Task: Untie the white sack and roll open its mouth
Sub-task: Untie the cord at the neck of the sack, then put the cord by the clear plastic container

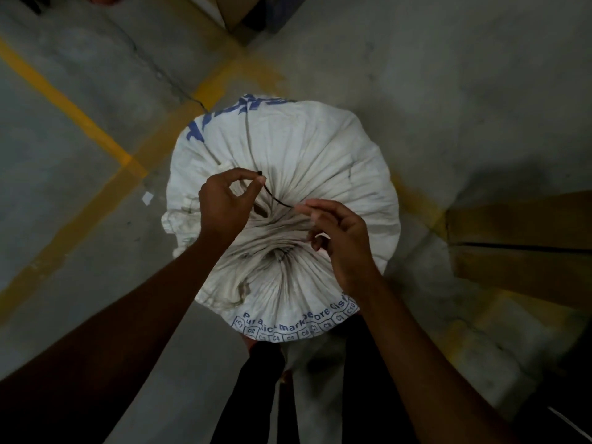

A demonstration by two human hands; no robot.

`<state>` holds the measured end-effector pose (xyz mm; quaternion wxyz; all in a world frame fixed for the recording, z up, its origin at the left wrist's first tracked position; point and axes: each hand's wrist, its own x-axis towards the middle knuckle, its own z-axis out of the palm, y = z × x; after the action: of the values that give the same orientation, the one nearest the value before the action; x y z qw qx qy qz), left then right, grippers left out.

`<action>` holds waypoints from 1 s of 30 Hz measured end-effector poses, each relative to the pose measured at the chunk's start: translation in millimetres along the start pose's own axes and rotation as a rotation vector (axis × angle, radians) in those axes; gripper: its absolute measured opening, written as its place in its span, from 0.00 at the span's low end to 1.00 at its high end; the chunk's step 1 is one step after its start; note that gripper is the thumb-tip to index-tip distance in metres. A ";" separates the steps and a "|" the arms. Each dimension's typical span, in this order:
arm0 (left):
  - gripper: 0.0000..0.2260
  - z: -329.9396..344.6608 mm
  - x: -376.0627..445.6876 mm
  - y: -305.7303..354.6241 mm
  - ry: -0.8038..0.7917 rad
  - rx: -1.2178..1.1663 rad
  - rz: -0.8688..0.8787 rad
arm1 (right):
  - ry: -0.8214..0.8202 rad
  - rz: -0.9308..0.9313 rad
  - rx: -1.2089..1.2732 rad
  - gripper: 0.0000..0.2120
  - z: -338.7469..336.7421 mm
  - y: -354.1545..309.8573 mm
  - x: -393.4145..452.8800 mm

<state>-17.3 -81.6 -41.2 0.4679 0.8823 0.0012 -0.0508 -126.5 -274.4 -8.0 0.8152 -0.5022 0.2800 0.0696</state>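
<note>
White sack [298, 149] stands upright on the concrete floor [448, 75], centre of view, seen from straight above. Its mouth is gathered into tight pleats that meet at a dark pucker in the middle. Blue print runs along the far rim and the near rim.

Left hand [224, 206] is over the left part of the gathered top, thumb and forefinger pressed together on one end of a thin dark string [275, 199]. Right hand [342, 238] is over the right part, fingertips pinching the other end of the string, other fingers curled loosely. The string runs short and slightly curved between the two hands, just above the pleats.

Yellow painted lines [64, 104] cross the floor on the left. Brown cardboard boxes [519, 238] lie to the right, near the sack. Person's dark trouser legs [256, 395] show just below the sack.
</note>
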 end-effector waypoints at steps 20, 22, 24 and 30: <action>0.03 184.1 -41.5 154.1 -0.239 0.238 0.336 | 0.693 -0.440 -0.795 0.09 -164.9 -81.2 -3.9; 0.03 222.7 -46.8 182.6 -0.283 0.201 0.381 | 0.798 -0.407 -0.831 0.09 -211.3 -104.9 -14.7; 0.05 265.6 -54.1 211.3 -0.324 0.142 0.459 | 0.918 -0.429 -0.771 0.05 -259.0 -133.2 -31.9; 0.09 404.6 -101.4 326.7 -0.454 -0.082 0.601 | 1.223 -0.565 -0.789 0.05 -408.5 -211.8 -89.6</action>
<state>-137.8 -594.7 12.5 0.4854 0.7900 -0.3595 -0.1055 -275.5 -712.7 65.9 0.2640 -0.7562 0.4960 -0.3354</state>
